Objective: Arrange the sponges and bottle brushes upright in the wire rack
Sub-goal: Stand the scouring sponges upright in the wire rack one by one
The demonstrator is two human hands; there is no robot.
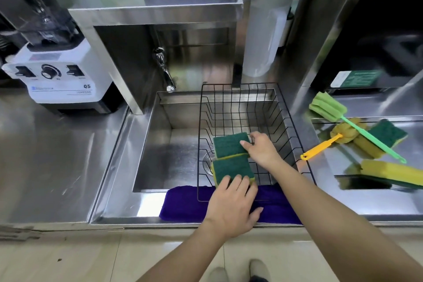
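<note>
A black wire rack sits across the right half of the steel sink. Two green-and-yellow sponges stand on edge inside it. My left hand grips the near sponge from the front. My right hand holds the far sponge by its right edge. On the counter to the right lie a green bottle brush, a yellow bottle brush, a green-topped sponge, a yellow sponge under the brushes and a long yellow sponge.
A purple cloth drapes over the sink's front rim under the rack. A chrome tap points down at the sink's back. A white blender stands on the left counter. Steel shelf posts flank the sink.
</note>
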